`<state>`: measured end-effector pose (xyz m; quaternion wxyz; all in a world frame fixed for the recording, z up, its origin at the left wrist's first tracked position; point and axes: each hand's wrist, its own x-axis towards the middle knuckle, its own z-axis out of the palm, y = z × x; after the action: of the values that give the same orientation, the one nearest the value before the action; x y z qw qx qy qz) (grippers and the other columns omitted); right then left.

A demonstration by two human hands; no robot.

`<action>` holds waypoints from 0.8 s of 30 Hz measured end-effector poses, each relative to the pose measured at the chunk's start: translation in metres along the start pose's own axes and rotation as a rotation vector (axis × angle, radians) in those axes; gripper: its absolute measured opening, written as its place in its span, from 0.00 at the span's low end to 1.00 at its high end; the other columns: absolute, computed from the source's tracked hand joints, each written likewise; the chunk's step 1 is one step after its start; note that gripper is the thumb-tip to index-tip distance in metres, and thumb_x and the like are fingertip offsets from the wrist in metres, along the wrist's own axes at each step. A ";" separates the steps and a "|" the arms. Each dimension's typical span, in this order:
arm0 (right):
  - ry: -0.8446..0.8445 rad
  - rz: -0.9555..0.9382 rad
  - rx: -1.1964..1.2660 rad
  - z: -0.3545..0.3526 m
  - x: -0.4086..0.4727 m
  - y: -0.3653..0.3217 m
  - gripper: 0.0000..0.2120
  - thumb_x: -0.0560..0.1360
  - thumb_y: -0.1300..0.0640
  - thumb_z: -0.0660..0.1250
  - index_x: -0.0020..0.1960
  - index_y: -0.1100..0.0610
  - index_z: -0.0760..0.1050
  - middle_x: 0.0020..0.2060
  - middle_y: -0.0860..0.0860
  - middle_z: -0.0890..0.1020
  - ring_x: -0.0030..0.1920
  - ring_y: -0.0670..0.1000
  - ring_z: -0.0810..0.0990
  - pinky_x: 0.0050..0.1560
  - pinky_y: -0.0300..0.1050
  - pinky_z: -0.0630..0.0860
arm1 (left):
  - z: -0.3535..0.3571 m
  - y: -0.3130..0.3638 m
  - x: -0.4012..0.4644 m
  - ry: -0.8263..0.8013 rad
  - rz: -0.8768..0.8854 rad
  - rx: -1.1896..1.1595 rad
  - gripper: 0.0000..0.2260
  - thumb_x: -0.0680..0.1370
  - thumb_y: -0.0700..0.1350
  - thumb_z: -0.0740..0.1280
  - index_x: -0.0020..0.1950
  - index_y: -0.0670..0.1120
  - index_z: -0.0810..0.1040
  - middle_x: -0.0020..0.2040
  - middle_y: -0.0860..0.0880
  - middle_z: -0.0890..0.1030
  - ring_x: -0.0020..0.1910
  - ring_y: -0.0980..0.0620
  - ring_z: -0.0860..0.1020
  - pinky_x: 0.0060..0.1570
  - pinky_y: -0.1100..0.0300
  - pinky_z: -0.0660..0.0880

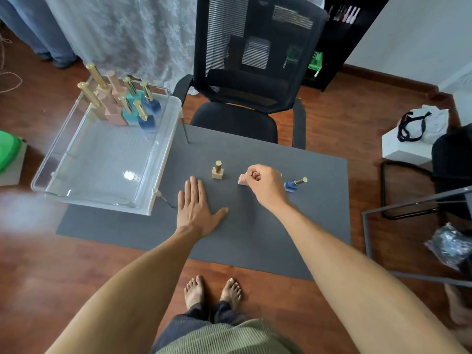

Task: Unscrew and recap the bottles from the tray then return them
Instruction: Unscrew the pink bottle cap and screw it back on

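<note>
Pink bottle [242,179]: it stands on the grey mat [255,233], between the beige bottle [217,170] and the blue bottle [293,184]; only its base shows, the cap is hidden under the fingers.
Right hand [264,183]: its fingers are curled around the top of the pink bottle, so it grasps the cap, probably to turn it.
Left hand [195,206]: it lies flat on the mat with straight fingers, released, and holds nothing; it is near the beige bottle but apart from it.
Blue bottle: it lies tilted on the mat just beside the right wrist.
Tray [102,159]: clear, at the left of the mat, with several more bottles [122,103] grouped in its far corner.
Risk: nothing steadies the base, so the whole pink bottle may turn together with the cap, or tip over.
Second risk: the right wrist may push the blue bottle, because it is so close.
</note>
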<state>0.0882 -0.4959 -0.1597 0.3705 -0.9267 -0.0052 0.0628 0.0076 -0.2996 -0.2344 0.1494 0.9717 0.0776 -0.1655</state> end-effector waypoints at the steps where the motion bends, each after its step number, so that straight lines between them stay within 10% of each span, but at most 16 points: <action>1: -0.006 -0.005 -0.004 0.000 0.001 0.000 0.05 0.78 0.61 0.69 0.47 0.58 0.84 0.39 0.47 0.81 0.39 0.45 0.77 0.36 0.31 0.68 | 0.001 0.000 0.000 0.000 0.000 -0.002 0.52 0.73 0.76 0.49 0.82 0.43 0.35 0.82 0.44 0.34 0.81 0.46 0.33 0.79 0.47 0.37; 7: -0.041 0.001 0.017 0.004 0.006 -0.005 0.05 0.78 0.61 0.68 0.48 0.60 0.83 0.38 0.49 0.82 0.39 0.47 0.78 0.39 0.41 0.73 | 0.002 0.000 0.001 -0.025 -0.006 0.000 0.51 0.74 0.76 0.49 0.82 0.42 0.35 0.82 0.44 0.34 0.80 0.46 0.32 0.79 0.47 0.36; 19: -0.024 -0.026 0.037 0.009 0.012 -0.009 0.05 0.77 0.65 0.67 0.45 0.63 0.82 0.29 0.37 0.76 0.36 0.30 0.77 0.36 0.23 0.68 | 0.002 -0.001 0.003 -0.046 -0.002 0.000 0.51 0.74 0.76 0.50 0.82 0.42 0.34 0.82 0.44 0.33 0.80 0.44 0.32 0.79 0.46 0.36; 24: -0.020 0.025 0.047 0.010 0.010 -0.011 0.15 0.80 0.54 0.70 0.65 0.59 0.80 0.31 0.40 0.77 0.37 0.42 0.77 0.39 0.34 0.69 | 0.002 0.000 0.004 -0.053 -0.005 0.001 0.51 0.75 0.76 0.49 0.82 0.43 0.34 0.82 0.44 0.33 0.80 0.44 0.31 0.79 0.46 0.36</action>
<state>0.0972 -0.4808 -0.1608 0.3914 -0.9170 0.0040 0.0768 0.0109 -0.2995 -0.2373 0.1503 0.9669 0.0758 -0.1916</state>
